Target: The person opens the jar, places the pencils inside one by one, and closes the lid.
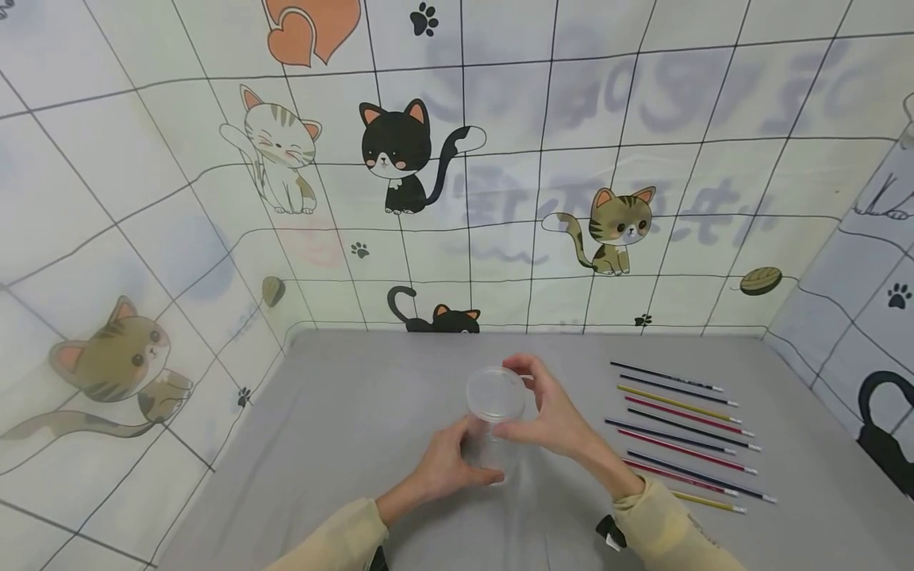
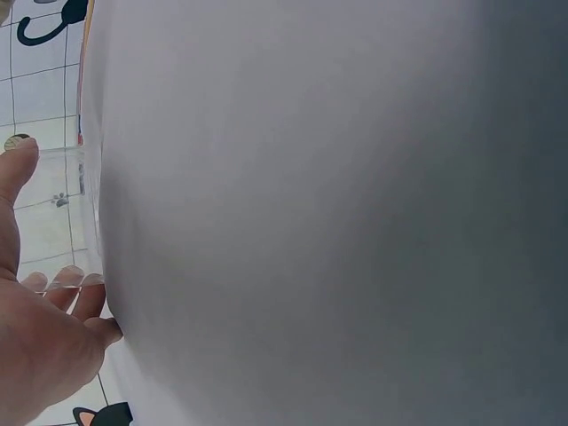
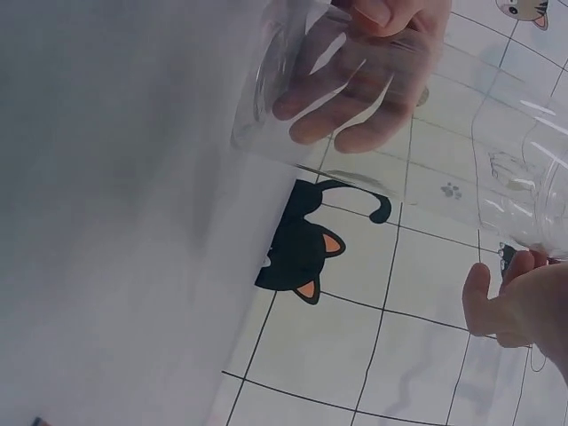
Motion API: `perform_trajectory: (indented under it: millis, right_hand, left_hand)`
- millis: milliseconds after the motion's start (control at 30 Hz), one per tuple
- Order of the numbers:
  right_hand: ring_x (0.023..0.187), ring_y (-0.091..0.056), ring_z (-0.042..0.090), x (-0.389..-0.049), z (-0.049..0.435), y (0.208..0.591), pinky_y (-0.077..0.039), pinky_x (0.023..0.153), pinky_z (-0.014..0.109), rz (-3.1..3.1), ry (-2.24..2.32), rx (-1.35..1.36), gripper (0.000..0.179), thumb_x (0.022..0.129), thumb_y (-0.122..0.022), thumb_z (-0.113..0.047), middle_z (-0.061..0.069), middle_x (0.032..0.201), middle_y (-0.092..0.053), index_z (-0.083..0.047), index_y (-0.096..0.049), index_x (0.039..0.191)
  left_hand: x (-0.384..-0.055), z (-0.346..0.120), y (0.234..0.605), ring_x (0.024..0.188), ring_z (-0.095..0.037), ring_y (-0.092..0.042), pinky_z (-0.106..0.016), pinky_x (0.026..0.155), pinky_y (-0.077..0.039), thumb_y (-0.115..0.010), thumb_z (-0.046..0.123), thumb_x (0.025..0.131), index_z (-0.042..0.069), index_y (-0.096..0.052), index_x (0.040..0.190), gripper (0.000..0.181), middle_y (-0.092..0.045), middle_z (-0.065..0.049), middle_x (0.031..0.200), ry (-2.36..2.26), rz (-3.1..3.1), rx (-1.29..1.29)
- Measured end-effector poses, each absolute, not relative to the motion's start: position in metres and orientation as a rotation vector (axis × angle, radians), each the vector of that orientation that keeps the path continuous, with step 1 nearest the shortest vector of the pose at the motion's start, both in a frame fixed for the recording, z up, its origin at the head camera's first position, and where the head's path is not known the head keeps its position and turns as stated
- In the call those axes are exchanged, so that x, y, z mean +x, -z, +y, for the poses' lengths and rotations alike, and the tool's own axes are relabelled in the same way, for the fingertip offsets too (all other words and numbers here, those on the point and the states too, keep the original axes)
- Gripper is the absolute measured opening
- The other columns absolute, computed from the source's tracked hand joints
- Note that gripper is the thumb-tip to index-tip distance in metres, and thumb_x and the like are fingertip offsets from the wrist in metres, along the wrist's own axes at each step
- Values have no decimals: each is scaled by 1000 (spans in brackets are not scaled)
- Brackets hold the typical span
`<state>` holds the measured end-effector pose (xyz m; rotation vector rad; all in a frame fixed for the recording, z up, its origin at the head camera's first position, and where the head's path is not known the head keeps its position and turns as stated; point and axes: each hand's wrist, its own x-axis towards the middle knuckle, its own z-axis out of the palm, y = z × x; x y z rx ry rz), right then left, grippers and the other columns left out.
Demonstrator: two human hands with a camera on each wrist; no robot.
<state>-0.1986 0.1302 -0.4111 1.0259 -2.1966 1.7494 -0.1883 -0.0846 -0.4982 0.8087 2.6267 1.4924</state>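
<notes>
A clear see-through plastic jar (image 1: 493, 454) stands upright on the grey cloth in front of me, its round clear top (image 1: 495, 392) facing up. My left hand (image 1: 446, 460) holds the lower body from the left, thumb near the base. In the right wrist view the left fingers (image 3: 351, 111) show through the jar wall. At the rim, my right hand (image 1: 553, 416) grips from the right, thumb in front and fingers behind. Whether the top is a separate lid, I cannot tell for certain. Only part of the left hand (image 2: 49, 342) shows in the left wrist view.
Several pencils (image 1: 681, 424), dark, red and yellow, lie in a row on the grey cloth (image 1: 343, 420) to the right, white eraser ends rightward. Cat-print curtains (image 1: 514, 174) stand behind and at both sides. A black strap-like object (image 1: 885, 444) hangs at the far right.
</notes>
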Motion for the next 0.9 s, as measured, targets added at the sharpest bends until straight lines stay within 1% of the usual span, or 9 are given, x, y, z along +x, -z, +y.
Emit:
perform_trajectory:
  millis: [67, 167, 300, 367, 500, 633, 700, 800, 900]
  right_hand:
    - [118, -49, 25, -198, 130, 411, -41, 101, 39, -2220, -1721, 994, 73, 72, -86, -5, 11, 131, -53, 1, -47, 133]
    - [119, -50, 26, -198, 131, 411, -41, 101, 36, -2198, -1725, 1031, 69, 76, -81, 0, 12, 133, -55, 0, -48, 137]
    - [126, -46, 29, -199, 132, 411, -36, 105, 33, -2139, -1744, 1133, 77, 78, -73, 7, 19, 140, -52, -1, -40, 147]
    - [128, -45, 30, -199, 132, 411, -34, 107, 36, -2134, -1735, 1143, 81, 77, -76, 5, 20, 141, -50, 0, -37, 147]
    - [123, -46, 29, -197, 131, 411, -36, 105, 43, -2197, -1694, 1047, 80, 73, -85, -5, 14, 136, -51, 2, -41, 139]
    - [119, -47, 27, -195, 131, 410, -39, 102, 43, -2243, -1657, 989, 72, 75, -86, -6, 11, 133, -53, 1, -47, 134]
    - [122, -46, 28, -195, 132, 409, -39, 102, 41, -2232, -1668, 1020, 69, 77, -81, 0, 13, 135, -53, -1, -48, 138]
    - [128, -43, 31, -195, 134, 408, -35, 106, 43, -2205, -1675, 1110, 76, 78, -72, 7, 15, 141, -51, -3, -41, 147]
    - [130, -41, 31, -194, 135, 407, -34, 106, 46, -2212, -1660, 1131, 81, 78, -74, 3, 13, 144, -48, -4, -36, 150]
  left_hand:
    - [-188, -84, 498, 106, -10, -58, -30, 91, -49, -93, 30, 70, 18, -59, 130, 70, -65, 6, 120, -1487, 2631, 815]
    - [-188, -84, 499, 100, -11, -59, -28, 87, -50, -93, 30, 70, 14, -60, 127, 67, -66, 2, 115, -1486, 2633, 828]
    - [-188, -85, 499, 98, -10, -58, -28, 85, -50, -93, 29, 70, 10, -61, 124, 66, -67, -2, 113, -1494, 2639, 836]
    - [-189, -85, 499, 99, -10, -58, -28, 86, -50, -93, 29, 70, 13, -60, 126, 66, -66, 1, 115, -1496, 2638, 827]
    - [-188, -85, 499, 102, -9, -58, -28, 88, -50, -93, 29, 70, 19, -59, 128, 68, -65, 7, 118, -1501, 2636, 818]
    - [-188, -86, 500, 101, -9, -58, -28, 86, -50, -93, 30, 71, 16, -60, 128, 68, -66, 4, 117, -1508, 2631, 841]
    - [-188, -86, 500, 97, -9, -57, -27, 84, -50, -93, 30, 71, 11, -61, 127, 67, -67, 0, 113, -1508, 2630, 857]
    - [-189, -85, 502, 94, -10, -57, -26, 81, -50, -93, 29, 71, 7, -61, 124, 65, -67, -5, 109, -1507, 2637, 888]
    - [-189, -84, 503, 94, -9, -56, -26, 81, -50, -93, 29, 71, 11, -61, 123, 64, -67, -2, 110, -1501, 2659, 909]
